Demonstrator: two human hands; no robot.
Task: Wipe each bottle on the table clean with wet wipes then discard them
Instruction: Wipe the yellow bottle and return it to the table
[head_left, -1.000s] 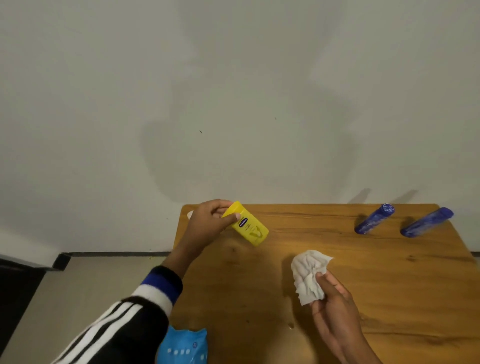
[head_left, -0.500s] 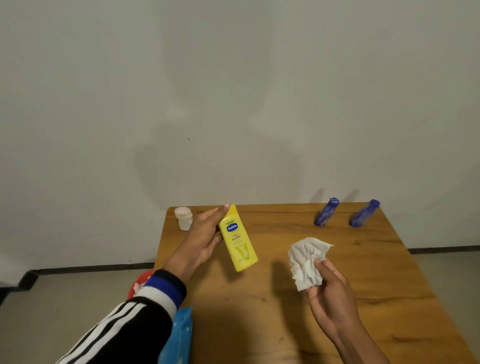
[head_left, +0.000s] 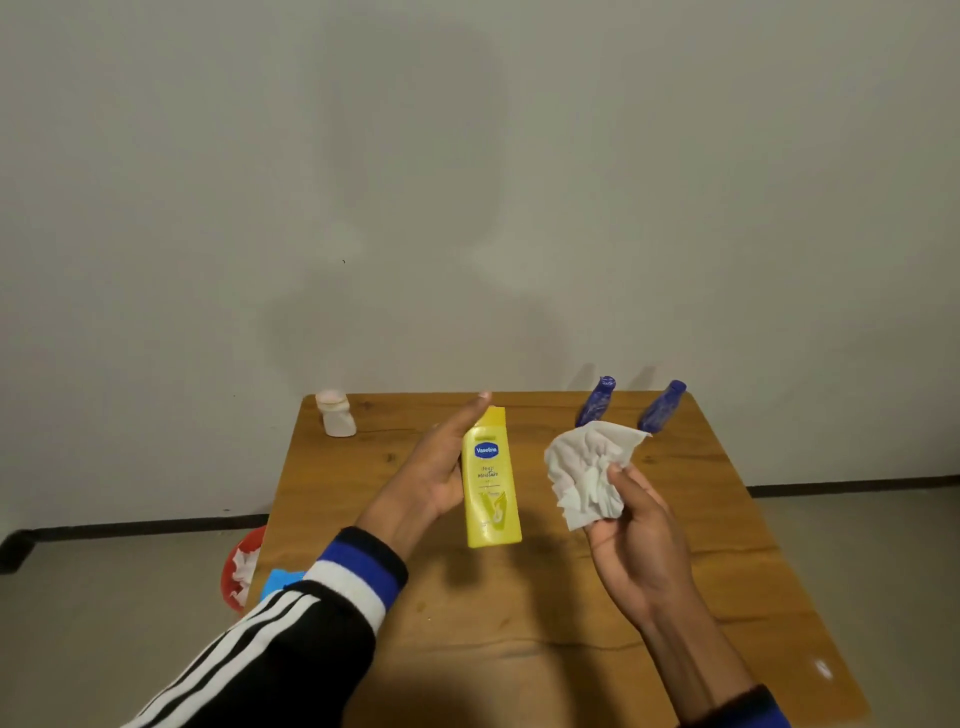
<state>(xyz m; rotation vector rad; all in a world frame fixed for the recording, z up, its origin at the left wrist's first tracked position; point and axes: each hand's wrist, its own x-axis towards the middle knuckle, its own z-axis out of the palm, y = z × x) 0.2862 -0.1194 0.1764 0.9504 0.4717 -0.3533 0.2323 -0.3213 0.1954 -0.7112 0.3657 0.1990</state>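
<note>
Left hand (head_left: 434, 470) at frame centre grips yellow bottle (head_left: 492, 480) upright above wooden table (head_left: 519, 623), fingers wrapped behind it; right hand (head_left: 636, 540) just right, thumb and fingers pinching crumpled white wipe (head_left: 589, 470); two blue bottles (head_left: 596, 401) (head_left: 662, 407) upper right at table's far edge; small white bottle (head_left: 336, 413) far left corner; red bin (head_left: 239, 569) with used wipes at left of table; blue wipes pack (head_left: 280, 579) beside sleeve.
</note>
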